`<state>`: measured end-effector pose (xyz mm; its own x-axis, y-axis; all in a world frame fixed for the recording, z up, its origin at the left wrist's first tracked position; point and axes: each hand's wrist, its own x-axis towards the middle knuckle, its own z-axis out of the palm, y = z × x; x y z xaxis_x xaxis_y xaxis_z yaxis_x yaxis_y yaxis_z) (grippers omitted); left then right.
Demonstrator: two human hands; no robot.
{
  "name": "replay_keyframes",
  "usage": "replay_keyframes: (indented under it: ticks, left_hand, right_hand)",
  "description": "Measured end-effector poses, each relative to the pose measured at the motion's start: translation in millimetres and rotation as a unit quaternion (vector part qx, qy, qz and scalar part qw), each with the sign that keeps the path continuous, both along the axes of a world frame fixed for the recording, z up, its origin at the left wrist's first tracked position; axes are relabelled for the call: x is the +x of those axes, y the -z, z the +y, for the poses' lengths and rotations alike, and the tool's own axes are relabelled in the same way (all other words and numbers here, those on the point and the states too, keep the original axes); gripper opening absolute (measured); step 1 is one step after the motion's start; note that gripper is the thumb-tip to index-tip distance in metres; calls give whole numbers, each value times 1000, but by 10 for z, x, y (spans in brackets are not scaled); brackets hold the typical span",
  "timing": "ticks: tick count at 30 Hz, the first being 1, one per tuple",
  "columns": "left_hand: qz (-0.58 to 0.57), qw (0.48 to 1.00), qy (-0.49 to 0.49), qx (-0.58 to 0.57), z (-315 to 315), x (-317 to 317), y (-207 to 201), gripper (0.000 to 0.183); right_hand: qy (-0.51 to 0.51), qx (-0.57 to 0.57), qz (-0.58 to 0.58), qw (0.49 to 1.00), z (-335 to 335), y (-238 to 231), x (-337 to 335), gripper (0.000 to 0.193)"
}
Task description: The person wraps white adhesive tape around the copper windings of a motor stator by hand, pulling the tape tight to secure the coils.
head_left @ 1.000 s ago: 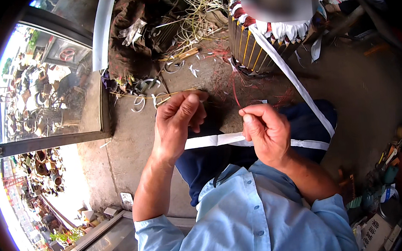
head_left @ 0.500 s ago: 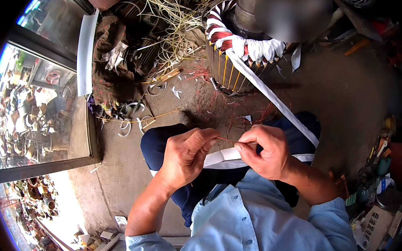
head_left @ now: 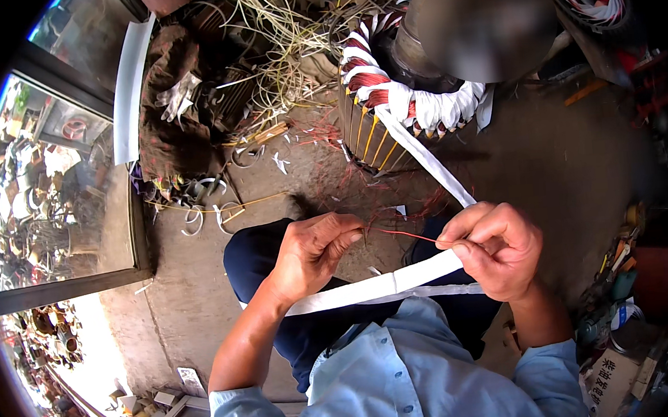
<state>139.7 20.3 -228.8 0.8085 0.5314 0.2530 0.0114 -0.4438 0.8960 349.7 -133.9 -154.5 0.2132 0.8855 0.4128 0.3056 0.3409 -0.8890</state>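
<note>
A thin red wire [head_left: 404,233] runs between my two hands over my lap. My left hand [head_left: 314,257] pinches one end between thumb and fingertips. My right hand [head_left: 498,249] pinches the wire farther along, its fingers curled. White cloth tape [head_left: 426,158] stretches from a motor stator [head_left: 375,138] down to my right hand, and another length of it [head_left: 391,283] lies across my lap, meeting that hand too. Whether the right fingers grip the tape cannot be made out. The stator's red windings [head_left: 363,77] are wrapped in white tape, loosely spaced at left, thickly at the front.
Red wire scraps and white tape bits lie on the floor before me. A tangle of pale cords [head_left: 282,48] and a dark brown cloth [head_left: 173,103] are at the far left. A glass door [head_left: 89,181] stands left; tools and a carton [head_left: 610,379] sit right.
My right hand has moved right and slightly down, drawing a longer stretch of red wire between the hands. The tape over my lap now shows more length. My left hand has hardly moved.
</note>
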Motion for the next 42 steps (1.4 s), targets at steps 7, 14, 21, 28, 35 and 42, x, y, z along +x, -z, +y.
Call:
replay_keyframes:
  ticks: [7, 14, 21, 28, 35, 42]
  left_hand:
    - [13, 940, -138, -312, 294, 779, 258, 50]
    - [-5, 863, -153, -481, 291, 1366, 250, 26]
    - [-184, 841, -152, -485, 176, 1320, 139, 16]
    - [-198, 868, -145, -431, -6, 1400, 3, 10]
    - [-193, 878, -152, -410, -37, 1439, 70, 10]
    - [-197, 876, -157, -410, -86, 1395, 174, 9]
  right_hand:
    - [180, 175, -176, 952, 206, -218, 610, 16]
    - [214, 202, -375, 879, 593, -295, 845, 22]
    - [191, 164, -340, 906, 834, -169, 876, 18]
    - [181, 44, -154, 970, 1021, -113, 867, 13]
    - [172, -32, -102, 979, 1184, -321, 982, 14]
    - [141, 25, -339, 930, 1147, -478, 648, 15]
